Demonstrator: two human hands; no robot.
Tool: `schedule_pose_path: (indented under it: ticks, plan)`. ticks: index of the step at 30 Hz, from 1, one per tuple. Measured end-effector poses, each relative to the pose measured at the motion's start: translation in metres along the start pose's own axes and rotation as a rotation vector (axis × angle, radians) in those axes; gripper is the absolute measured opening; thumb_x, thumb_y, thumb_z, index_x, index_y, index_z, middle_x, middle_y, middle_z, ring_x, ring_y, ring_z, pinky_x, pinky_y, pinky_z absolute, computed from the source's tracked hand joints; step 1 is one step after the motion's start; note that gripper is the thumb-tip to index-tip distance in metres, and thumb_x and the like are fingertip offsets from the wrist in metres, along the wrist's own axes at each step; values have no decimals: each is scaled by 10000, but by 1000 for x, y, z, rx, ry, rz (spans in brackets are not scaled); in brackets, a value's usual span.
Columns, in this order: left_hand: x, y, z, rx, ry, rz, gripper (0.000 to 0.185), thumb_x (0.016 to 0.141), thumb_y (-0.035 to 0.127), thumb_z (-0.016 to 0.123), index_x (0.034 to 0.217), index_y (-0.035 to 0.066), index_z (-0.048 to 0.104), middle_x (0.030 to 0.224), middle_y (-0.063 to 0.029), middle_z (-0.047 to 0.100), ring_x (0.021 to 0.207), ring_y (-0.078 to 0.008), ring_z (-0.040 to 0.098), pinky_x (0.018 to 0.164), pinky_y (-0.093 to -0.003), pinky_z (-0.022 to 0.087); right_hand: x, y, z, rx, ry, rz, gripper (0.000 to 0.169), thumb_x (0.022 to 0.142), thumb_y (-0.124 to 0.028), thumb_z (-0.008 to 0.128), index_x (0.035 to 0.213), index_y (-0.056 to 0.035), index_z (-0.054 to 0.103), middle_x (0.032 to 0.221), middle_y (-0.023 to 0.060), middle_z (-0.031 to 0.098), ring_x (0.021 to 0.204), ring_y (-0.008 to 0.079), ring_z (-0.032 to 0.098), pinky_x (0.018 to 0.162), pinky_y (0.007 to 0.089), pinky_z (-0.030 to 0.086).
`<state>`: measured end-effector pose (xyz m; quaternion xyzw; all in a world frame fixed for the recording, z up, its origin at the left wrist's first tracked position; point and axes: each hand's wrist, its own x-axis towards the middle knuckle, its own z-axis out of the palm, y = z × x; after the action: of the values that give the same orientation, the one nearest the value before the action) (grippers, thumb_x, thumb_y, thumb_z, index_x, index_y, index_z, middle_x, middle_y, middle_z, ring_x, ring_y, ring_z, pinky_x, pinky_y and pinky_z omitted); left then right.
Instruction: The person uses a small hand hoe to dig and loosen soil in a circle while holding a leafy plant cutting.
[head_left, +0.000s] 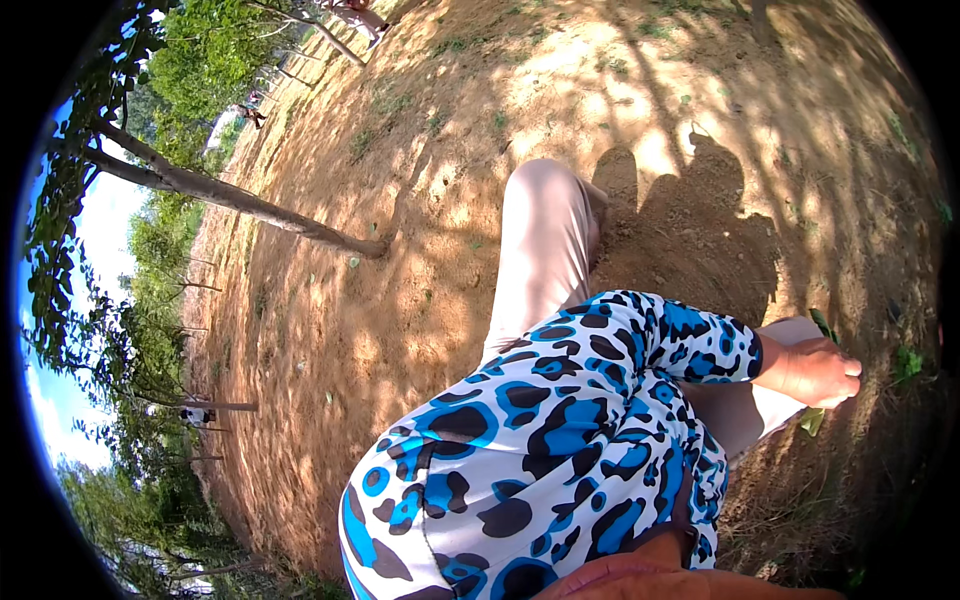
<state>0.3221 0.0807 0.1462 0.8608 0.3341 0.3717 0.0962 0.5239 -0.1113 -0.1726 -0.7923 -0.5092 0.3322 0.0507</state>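
Note:
My left hand (817, 375) is curled into a fist beside my bent right knee, at the right of the view. A dark green leaf (823, 324) sticks out on one side of the fist, and a paler yellow-green leaf (812, 421) shows on the other. The fingers appear closed around this leafy piece; its middle is hidden by the hand. My left forearm, in a white, blue and black patterned sleeve (705, 341), reaches across my body. My right hand is out of view, behind my torso and arm.
Dry sandy soil (420, 315) surrounds me, with a bent tree trunk (262, 210) at the left. My knee in pale trousers (544, 225) rises ahead. A small green plant (907, 363) grows near the hand. Other people (360, 16) are far off among trees.

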Motion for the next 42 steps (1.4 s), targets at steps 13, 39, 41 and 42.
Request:
schedule_pose_path:
  ticks: [13,39,41,42]
  plan:
    - [-29,-41,-40,-298,133,-252,130,843,158,603,874,48,542,863,-117,532,738,-308,594,658,-429,484,9,-32,-1,29,-80,28,415,960,-296,510,1258,-11,472,888,140,567,714,262,551,620,382,437]
    - [-266,-125,-241,-768,-79,-1163,431,967,433,496,1158,60,596,939,-19,620,880,-111,560,770,-272,455,-75,-456,-162,327,-39,-801,281,917,-92,584,1173,-15,496,881,107,612,816,177,573,767,329,475]
    - [-252,-117,-245,-820,24,-1147,484,959,476,498,1154,45,600,954,-25,624,887,-120,562,784,-280,451,-87,-490,-133,356,-251,-1014,280,906,-116,592,1152,-14,505,873,139,628,816,236,614,771,343,482]
    - [-244,-114,-246,-859,109,-1134,505,956,492,496,1148,37,604,964,-30,627,892,-125,564,791,-285,449,-98,-506,-116,285,-311,-1026,312,902,-140,590,1169,-15,489,882,165,634,830,282,626,764,365,488]
